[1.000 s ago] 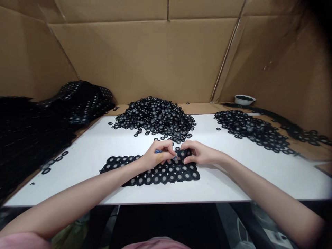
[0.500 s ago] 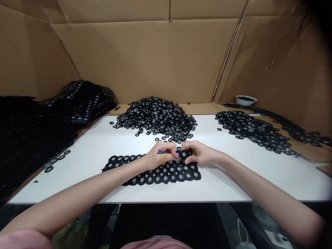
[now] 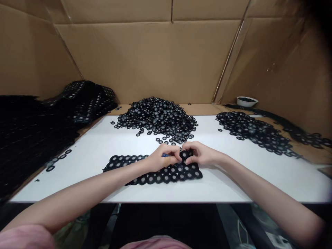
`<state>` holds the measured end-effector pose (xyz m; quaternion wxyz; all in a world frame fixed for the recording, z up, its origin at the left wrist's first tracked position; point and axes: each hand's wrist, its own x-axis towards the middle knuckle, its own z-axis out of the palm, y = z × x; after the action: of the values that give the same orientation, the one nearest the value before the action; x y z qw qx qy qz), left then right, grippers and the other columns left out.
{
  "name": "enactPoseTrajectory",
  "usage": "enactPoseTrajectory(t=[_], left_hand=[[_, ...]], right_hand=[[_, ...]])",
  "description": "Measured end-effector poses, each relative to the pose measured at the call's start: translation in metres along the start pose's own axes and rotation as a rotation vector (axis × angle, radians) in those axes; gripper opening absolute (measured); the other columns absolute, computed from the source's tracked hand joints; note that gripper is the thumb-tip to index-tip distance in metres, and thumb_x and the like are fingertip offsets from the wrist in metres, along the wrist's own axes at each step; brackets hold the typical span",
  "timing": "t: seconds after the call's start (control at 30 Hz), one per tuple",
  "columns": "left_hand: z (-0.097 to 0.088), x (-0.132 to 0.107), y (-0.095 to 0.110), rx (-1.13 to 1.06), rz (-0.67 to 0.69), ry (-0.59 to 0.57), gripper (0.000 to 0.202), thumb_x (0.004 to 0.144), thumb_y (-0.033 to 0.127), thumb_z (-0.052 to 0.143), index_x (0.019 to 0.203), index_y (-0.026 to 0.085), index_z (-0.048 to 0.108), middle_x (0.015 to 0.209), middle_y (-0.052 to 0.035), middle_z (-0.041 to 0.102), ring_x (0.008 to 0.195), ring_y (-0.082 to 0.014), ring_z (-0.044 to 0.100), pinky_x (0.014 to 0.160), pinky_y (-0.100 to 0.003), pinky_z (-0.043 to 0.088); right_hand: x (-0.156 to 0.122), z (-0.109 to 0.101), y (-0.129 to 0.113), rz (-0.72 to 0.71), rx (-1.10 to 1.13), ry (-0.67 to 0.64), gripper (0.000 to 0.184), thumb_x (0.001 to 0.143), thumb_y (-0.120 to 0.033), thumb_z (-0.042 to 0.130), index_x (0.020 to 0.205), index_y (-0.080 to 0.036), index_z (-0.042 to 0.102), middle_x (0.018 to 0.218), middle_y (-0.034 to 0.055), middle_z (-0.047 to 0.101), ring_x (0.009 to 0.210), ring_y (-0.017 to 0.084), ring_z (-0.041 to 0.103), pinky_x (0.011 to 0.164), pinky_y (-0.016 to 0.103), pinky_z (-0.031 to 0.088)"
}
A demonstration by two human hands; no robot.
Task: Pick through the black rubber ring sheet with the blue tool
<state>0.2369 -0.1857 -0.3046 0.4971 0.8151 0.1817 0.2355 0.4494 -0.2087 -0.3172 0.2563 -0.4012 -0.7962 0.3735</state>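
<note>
A black mat of joined rings with pale centres [image 3: 166, 177] lies flat on the white table, its right end lifted slightly. My left hand [image 3: 164, 159] is closed in a pinch over the mat around a slim blue-handled tool [image 3: 165, 155]; its tip is hidden by the fingers. Opposite it, my right hand [image 3: 201, 153] pinches the mat's far right corner between thumb and fingers, with a black ring [image 3: 184, 154] showing between the two hands. The fingertips of both hands are close together.
Behind the hands rises a big heap of loose black rings [image 3: 158, 116]. Another pile of rings [image 3: 250, 128] spreads at the right, near a white bowl [image 3: 247, 101]. Dark ring-patterned material [image 3: 90, 100] is heaped at the left. Cardboard walls [image 3: 155, 58] enclose the table [image 3: 220, 190].
My left hand has moved slightly right, closer to my right hand, and the tool's tip is now hidden. The right hand keeps its pinch on the mat. The whole view has shifted a little.
</note>
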Motion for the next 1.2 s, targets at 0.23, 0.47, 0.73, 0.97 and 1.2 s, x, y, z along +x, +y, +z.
enactPoseTrajectory(t=[0.23, 0.47, 0.73, 0.97, 1.2], left_hand=[[-0.001, -0.004, -0.005, -0.092, -0.043, 0.085, 0.011, 0.077, 0.020, 0.060, 0.070, 0.012, 0.059, 0.058, 0.0019, 0.054, 0.048, -0.0066, 0.045, 0.050, -0.018, 0.036], [-0.004, -0.005, -0.002, -0.243, -0.051, 0.143, 0.012, 0.069, 0.015, 0.064, 0.062, 0.011, 0.056, 0.056, 0.0026, 0.053, 0.046, -0.0057, 0.047, 0.045, -0.017, 0.034], [0.001, -0.012, 0.002, -0.249, -0.075, 0.137, 0.010, 0.070, 0.015, 0.065, 0.064, 0.011, 0.058, 0.056, 0.0018, 0.055, 0.045, -0.0053, 0.047, 0.041, -0.015, 0.033], [0.004, -0.013, 0.000, -0.204, -0.044, 0.093, 0.009, 0.074, 0.013, 0.062, 0.066, 0.011, 0.058, 0.059, 0.0015, 0.056, 0.047, -0.0050, 0.049, 0.043, -0.014, 0.037], [0.005, -0.013, 0.005, -0.210, -0.069, 0.085, 0.011, 0.074, 0.015, 0.062, 0.065, 0.011, 0.056, 0.057, 0.0019, 0.056, 0.045, -0.0055, 0.046, 0.041, -0.015, 0.035]], right_hand=[[-0.006, -0.006, -0.008, 0.051, -0.057, -0.030, 0.043, 0.059, -0.040, 0.081, 0.087, -0.019, 0.055, 0.080, -0.0017, 0.049, 0.073, 0.016, 0.044, 0.062, 0.025, 0.036], [-0.007, -0.004, -0.009, 0.057, 0.025, -0.055, 0.043, 0.060, -0.034, 0.081, 0.088, -0.020, 0.052, 0.078, -0.0038, 0.044, 0.070, 0.013, 0.041, 0.060, 0.023, 0.034], [-0.007, -0.005, -0.011, 0.057, 0.100, -0.087, 0.040, 0.060, -0.032, 0.082, 0.084, -0.019, 0.052, 0.077, -0.0039, 0.047, 0.071, 0.013, 0.044, 0.061, 0.023, 0.035], [-0.007, -0.004, -0.010, 0.061, 0.136, -0.090, 0.042, 0.058, -0.033, 0.083, 0.083, -0.019, 0.052, 0.078, -0.0040, 0.049, 0.073, 0.014, 0.045, 0.062, 0.023, 0.036], [-0.008, -0.004, -0.008, 0.080, 0.150, -0.085, 0.045, 0.055, -0.034, 0.085, 0.083, -0.020, 0.052, 0.077, -0.0041, 0.047, 0.072, 0.013, 0.043, 0.060, 0.023, 0.035]])
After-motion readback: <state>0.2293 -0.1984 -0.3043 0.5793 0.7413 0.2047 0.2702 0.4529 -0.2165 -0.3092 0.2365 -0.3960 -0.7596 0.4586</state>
